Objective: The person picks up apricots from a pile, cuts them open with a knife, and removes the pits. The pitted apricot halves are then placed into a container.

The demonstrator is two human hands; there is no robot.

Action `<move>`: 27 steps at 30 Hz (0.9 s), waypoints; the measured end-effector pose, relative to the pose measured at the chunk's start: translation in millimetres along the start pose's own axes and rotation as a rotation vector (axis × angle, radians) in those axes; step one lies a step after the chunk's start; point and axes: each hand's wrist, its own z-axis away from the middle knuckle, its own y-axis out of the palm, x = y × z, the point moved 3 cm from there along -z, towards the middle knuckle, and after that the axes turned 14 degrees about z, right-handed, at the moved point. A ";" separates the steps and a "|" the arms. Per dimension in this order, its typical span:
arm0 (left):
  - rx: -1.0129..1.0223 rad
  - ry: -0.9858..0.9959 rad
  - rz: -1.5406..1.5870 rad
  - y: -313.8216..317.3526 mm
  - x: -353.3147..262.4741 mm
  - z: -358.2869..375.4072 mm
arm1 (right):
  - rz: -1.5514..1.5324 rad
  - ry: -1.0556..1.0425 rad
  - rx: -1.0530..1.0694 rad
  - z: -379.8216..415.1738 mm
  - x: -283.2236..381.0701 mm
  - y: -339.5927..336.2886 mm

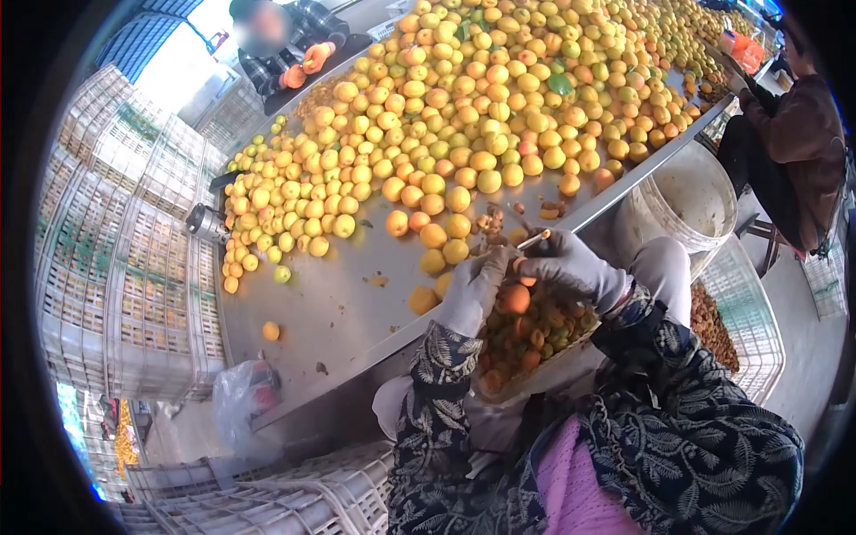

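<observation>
My gloved left hand [482, 283] is closed, its fingertips pinching an apricot [524, 267] that shows as a small orange patch between the two hands. My gloved right hand [573, 267] meets it there, fingers wrapped round a thin pale-tipped tool [536, 240]. Just under the hands is a rounder orange apricot [514, 299]. Below, a basket [495, 398] on my lap side holds many apricot pieces, partly hidden by my arms. Whole apricots [457, 199] lie close beyond my fingers on the metal table [343, 308], with small brown pits [489, 221] near them.
A large heap of apricots covers the table's far side. Stacked white crates [152, 294] stand left, a white bucket [687, 201] right. A crate of brown pits [713, 332] sits beside my leg. One person [290, 49] works across the table, another [794, 134] at right.
</observation>
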 end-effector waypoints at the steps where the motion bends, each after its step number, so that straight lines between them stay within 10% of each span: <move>1: -0.050 0.003 -0.131 -2.6 -2.1 1.8 | -0.004 0.007 0.009 1.3 1.1 -1.3; 6: -0.243 0.037 -0.229 -66.1 13.0 -30.6 | 0.039 0.149 -0.063 -8.3 -0.6 4.9; 8: -0.332 0.045 -1.212 -71.1 1.9 -33.0 | 0.129 0.066 -0.064 -9.9 0.7 10.2; 12: -0.334 -0.045 -1.327 -93.7 22.8 -49.5 | 0.180 0.100 -0.038 -4.9 9.6 9.3; 18: -0.409 0.190 -1.083 -120.2 45.6 -56.8 | 0.250 -0.003 -0.030 -7.3 -15.7 2.6; 20: -0.343 -0.040 -0.566 -115.8 42.7 -57.7 | 0.241 -0.169 0.002 -7.0 -19.9 5.0; 27: 0.145 0.112 0.570 -31.1 -6.1 -22.1 | -0.037 0.002 0.084 7.2 30.3 5.6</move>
